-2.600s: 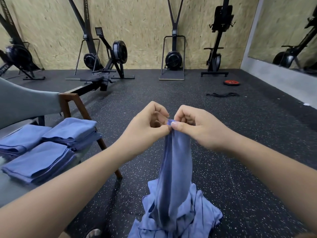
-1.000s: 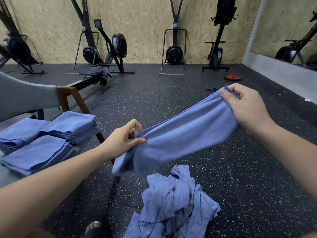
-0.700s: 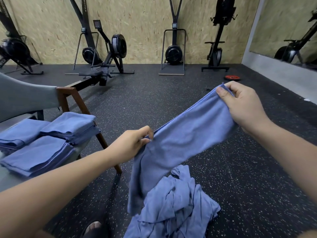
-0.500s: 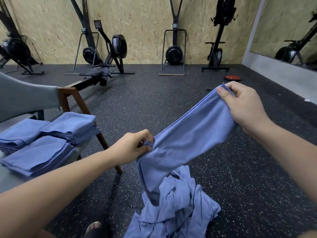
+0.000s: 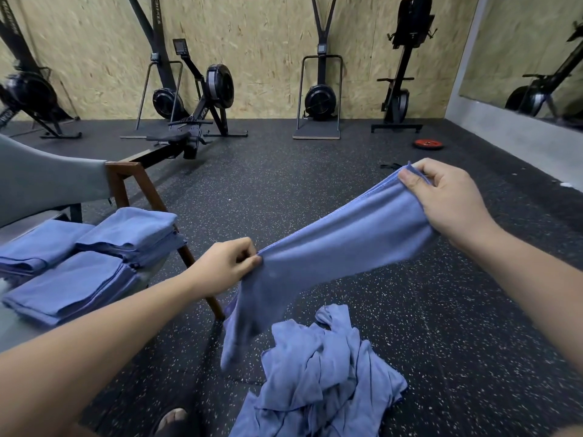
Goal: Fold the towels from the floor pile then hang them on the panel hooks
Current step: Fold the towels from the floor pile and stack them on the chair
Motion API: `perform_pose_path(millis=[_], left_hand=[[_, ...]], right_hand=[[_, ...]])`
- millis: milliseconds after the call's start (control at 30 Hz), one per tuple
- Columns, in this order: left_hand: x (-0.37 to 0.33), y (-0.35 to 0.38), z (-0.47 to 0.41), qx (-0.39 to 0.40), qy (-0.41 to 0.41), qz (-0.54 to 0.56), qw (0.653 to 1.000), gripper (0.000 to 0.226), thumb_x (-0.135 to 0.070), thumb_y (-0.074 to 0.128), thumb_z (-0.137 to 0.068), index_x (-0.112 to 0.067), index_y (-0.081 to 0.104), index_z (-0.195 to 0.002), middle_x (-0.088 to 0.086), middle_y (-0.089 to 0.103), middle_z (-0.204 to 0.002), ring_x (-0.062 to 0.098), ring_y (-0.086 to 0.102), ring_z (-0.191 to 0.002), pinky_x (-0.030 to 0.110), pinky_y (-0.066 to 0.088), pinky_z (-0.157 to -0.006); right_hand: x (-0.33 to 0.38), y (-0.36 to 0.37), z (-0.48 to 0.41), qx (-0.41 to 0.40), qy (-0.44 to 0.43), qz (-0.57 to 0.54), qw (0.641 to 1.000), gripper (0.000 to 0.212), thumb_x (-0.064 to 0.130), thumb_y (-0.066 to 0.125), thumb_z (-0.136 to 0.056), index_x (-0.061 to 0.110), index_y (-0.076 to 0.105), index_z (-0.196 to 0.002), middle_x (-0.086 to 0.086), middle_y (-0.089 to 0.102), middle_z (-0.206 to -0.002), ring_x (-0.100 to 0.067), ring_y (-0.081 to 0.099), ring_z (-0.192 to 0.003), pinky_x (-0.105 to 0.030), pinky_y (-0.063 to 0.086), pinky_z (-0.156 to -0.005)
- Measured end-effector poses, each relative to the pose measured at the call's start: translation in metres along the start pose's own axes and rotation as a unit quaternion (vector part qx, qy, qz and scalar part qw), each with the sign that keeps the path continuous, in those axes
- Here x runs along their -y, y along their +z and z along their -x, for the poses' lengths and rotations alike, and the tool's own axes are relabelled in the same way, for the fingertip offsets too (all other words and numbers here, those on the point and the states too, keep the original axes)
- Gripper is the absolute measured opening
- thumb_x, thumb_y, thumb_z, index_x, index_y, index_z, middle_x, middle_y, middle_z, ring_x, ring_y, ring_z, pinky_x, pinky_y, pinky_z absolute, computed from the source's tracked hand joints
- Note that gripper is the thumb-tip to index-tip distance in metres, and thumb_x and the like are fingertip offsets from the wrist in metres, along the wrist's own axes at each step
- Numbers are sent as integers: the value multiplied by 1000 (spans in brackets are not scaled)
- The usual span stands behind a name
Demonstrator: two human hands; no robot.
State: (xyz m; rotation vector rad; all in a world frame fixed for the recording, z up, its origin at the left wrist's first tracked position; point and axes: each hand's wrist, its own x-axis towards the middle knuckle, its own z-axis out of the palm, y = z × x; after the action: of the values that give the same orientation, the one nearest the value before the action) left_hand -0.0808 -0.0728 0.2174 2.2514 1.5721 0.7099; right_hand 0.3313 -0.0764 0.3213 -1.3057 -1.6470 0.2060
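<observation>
A blue towel (image 5: 340, 244) is stretched in the air between my hands, sloping up to the right. My right hand (image 5: 448, 203) grips its upper end with thumb on top. My left hand (image 5: 224, 266) pinches the top edge lower down, and the loose tail hangs below it. A crumpled pile of blue towels (image 5: 321, 373) lies on the dark floor under the held towel. Folded blue towels (image 5: 94, 260) sit in three stacks on the grey seat at the left. No panel hooks are in view.
The grey chair (image 5: 41, 187) with wooden legs stands at the left. Rowing and ski machines (image 5: 202, 102) line the far wooden wall. A red weight plate (image 5: 428, 144) and a black strap lie on the floor far right. My foot (image 5: 172, 421) shows at the bottom.
My hands went from pinching one corner together to spread apart, lifting the towel off the pile. Lately my left hand slid along the edge and the hanging tail swung.
</observation>
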Motion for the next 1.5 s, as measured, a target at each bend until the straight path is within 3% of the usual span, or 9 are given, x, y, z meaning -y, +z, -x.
perform_pose_path(millis=[200, 333, 533, 633, 733, 833, 1100, 1267, 1500], left_hand=[[-2, -5, 3, -22, -8, -25, 999, 25, -22, 75, -95, -28, 52, -92, -9, 70, -73, -2, 61, -67, 21, 47, -64], [-1, -7, 0, -15, -23, -17, 999, 30, -19, 69, -97, -32, 44, -107, -9, 76, -74, 18, 67, -69, 36, 51, -68], [12, -11, -5, -7, -38, -83, 996, 16, -23, 77, -96, -32, 66, -89, -15, 73, -80, -5, 62, -74, 9, 38, -61], [9, -13, -4, -17, -35, -86, 996, 8, -32, 75, -98, -29, 74, -91, -15, 72, -79, -4, 63, -76, 15, 40, -63], [-8, -13, -4, -13, 4, -89, 996, 11, -34, 71, -101, -29, 74, -93, -15, 69, -75, -3, 61, -73, 14, 38, -63], [-33, -13, -3, 7, 77, -96, 992, 14, -33, 69, -103, -35, 67, -89, -18, 63, -69, -5, 58, -68, 16, 37, -63], [-93, -12, 8, 35, 185, -32, 982, 5, -26, 71, -101, -29, 75, -102, -16, 64, -72, 1, 56, -66, 11, 36, -64], [-109, -14, 17, 29, 175, 36, 984, 19, -26, 72, -100, -34, 56, -106, -5, 63, -73, 13, 51, -64, 28, 44, -64], [-93, -13, 20, 50, 165, 6, 985, 24, -21, 79, -81, -31, 61, -93, -11, 67, -72, 9, 54, -61, 23, 45, -63]], right_hand=[[7, 0, 2, -14, -19, 36, 999, 27, 43, 62, -106, 20, 68, -94, -5, 68, -83, -28, 62, -85, -44, 48, -78], [8, -2, 1, -25, -17, 41, 999, 27, 42, 61, -106, 19, 69, -95, -5, 69, -85, -27, 63, -86, -43, 49, -78], [4, -2, -3, -52, -9, 19, 998, 31, 43, 60, -106, 15, 67, -93, -9, 65, -81, -33, 60, -85, -45, 49, -76], [7, 0, -2, -57, -2, -4, 998, 26, 43, 64, -103, 19, 70, -95, -6, 68, -84, -29, 61, -84, -47, 51, -81], [21, 15, 8, -3, -14, -38, 999, 10, 37, 74, -98, 29, 71, -102, -8, 71, -80, -30, 62, -77, -43, 52, -78], [38, 36, 24, 92, -28, -63, 993, 20, 34, 82, -93, 29, 70, -109, 10, 46, -55, -11, 40, -55, -32, 36, -60], [60, 78, 63, 344, -31, -48, 937, 44, 51, 89, -83, 35, 70, -119, 9, 39, -60, -6, 35, -60, -28, 26, -58], [60, 82, 65, 368, -63, 11, 927, 20, 45, 79, -93, 26, 74, -90, 8, 44, -65, -5, 35, -62, -32, 30, -60], [44, 78, 57, 347, -60, 3, 936, 19, 37, 78, -97, 23, 72, -85, 15, 50, -62, -3, 39, -60, -24, 31, -59]])
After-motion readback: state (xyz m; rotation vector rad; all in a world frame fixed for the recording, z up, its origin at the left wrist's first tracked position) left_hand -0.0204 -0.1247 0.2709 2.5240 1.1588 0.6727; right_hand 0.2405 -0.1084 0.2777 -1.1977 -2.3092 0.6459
